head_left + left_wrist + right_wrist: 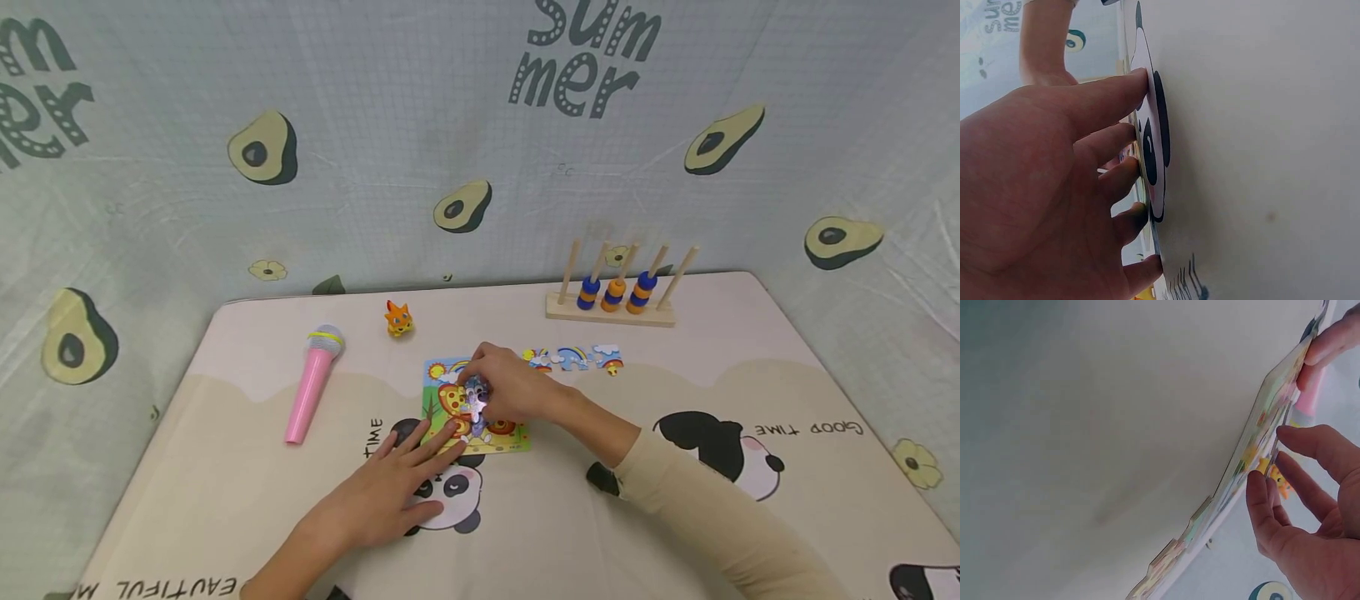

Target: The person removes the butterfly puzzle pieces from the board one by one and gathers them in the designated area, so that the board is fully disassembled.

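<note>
A colourful picture puzzle board (437, 375) lies flat on the cloth. My right hand (510, 383) is over its upper right part and pinches a thin puzzle piece (477, 395) with a grey-blue cartoon figure on it. The right wrist view shows that piece edge-on between thumb and fingers, close over the board. My left hand (393, 492) lies spread at the lower left, its straight fingertips resting on the board's near edge and the thumb on the cloth. In the left wrist view the left fingers (1124, 181) press down along that edge.
Several loose puzzle pieces (573, 358) lie in a row right of the board. Behind them stands a wooden peg rack (611, 315) with blue and orange rings. A pink toy microphone (309, 396) lies on the left, and a small orange animal figure (399, 320) stands behind the board.
</note>
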`<state>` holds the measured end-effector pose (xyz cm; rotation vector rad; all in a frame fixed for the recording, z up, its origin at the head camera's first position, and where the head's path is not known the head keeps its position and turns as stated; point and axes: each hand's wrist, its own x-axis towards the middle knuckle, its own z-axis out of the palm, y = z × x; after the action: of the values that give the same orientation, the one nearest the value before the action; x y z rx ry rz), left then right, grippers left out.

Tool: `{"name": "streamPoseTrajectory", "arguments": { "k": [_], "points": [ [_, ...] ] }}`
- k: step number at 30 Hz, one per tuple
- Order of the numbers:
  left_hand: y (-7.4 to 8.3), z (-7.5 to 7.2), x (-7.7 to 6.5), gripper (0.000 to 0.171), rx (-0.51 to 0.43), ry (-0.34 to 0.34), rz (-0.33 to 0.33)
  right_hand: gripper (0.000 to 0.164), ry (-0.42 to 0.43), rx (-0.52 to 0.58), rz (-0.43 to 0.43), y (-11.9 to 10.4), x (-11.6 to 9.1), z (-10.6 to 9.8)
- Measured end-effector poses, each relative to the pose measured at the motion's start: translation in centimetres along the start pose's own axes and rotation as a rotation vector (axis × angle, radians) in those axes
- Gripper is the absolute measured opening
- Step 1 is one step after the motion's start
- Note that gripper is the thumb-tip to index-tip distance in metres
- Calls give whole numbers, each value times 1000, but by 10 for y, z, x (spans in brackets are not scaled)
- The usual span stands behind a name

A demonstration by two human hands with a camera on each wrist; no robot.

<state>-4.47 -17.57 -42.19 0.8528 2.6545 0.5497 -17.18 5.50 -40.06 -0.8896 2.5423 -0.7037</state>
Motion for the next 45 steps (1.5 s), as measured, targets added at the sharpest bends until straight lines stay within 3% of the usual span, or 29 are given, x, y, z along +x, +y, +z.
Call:
{"name": "streamPoseTrajectory", "arguments": {
  "k": [45],
  "points": [
    [1,-1,1,72,-16,-8,-11,44,130,78,22,71,-67,-38]
  ]
}}
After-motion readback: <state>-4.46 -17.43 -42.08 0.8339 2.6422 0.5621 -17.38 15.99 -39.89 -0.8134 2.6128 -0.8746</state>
